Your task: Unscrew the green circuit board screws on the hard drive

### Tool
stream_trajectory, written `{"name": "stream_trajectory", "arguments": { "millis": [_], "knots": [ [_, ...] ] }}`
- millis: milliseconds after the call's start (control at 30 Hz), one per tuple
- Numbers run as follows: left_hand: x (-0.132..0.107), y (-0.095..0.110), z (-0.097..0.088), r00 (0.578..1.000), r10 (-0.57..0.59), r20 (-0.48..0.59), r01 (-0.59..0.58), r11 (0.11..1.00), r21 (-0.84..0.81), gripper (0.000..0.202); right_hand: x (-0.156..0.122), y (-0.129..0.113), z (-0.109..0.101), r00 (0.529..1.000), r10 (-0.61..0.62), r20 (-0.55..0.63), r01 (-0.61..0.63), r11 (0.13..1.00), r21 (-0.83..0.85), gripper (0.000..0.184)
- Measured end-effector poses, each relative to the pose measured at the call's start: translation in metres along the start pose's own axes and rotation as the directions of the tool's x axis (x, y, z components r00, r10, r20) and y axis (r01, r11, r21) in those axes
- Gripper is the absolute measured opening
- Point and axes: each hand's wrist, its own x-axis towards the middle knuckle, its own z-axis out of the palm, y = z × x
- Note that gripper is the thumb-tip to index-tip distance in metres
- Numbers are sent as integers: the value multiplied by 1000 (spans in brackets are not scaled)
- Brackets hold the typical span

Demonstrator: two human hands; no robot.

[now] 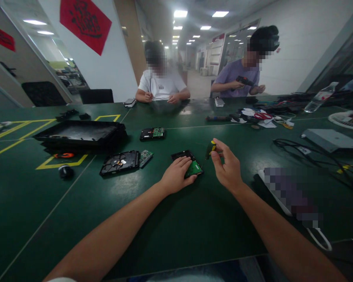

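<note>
A hard drive (195,167) with a green circuit board lies on the table in front of me. My left hand (178,174) holds it down, fingers across its top and thumb along its near edge, covering much of it. Just right of the drive, my right hand (228,162) pinches a screwdriver (211,149) with a yellow and dark handle. Its tip points down and stays apart from the drive, as far as I can see. Left of my left hand are an opened black drive case (120,162) and a loose circuit board (146,158).
Another drive (152,134) lies farther back. Stacked black trays (79,133) and a black mouse-like object (66,171) are at left. A pouch-like item (291,196), black cables (306,150) and a grey box (332,140) sit at right. Two people (163,84) work across the table.
</note>
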Motion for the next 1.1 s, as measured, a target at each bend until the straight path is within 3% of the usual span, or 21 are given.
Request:
{"name": "stream_trajectory", "arguments": {
  "millis": [133, 233, 333, 433, 600, 900, 1100],
  "knots": [
    [0, 1, -1, 1000, -7, 10, 7, 1000, 5, 64, 0, -1, -1, 996, 90, 3, -90, 983, 159, 39],
    [0, 2, -2, 1000, -11, 10, 11, 1000, 5, 65, 0, -4, 1, 978, 188, 86, -207, 894, 398, 37],
    [1, 2, -2, 1000, -6, 11, 6, 1000, 11, 65, 3, -6, 3, 965, 235, 118, -261, 809, 526, 41],
    [1, 2, -2, 1000, -2, 11, 1, 1000, 11, 65, 6, -7, 2, 951, 274, 139, -305, 778, 550, 50],
    [0, 1, -1, 1000, -3, 8, 3, 1000, 0, 65, 8, -8, -1, 921, 322, 219, -389, 732, 559, 37],
    [1, 1, -1, 1000, 5, 7, -5, 1000, 9, 65, 10, -9, -2, 850, 378, 368, -518, 463, 719, 38],
    [0, 1, 0, 1000, 2, 9, -2, 1000, -9, 64, 10, -12, -4, 826, 381, 415, -553, 406, 728, 34]
  ]
}}
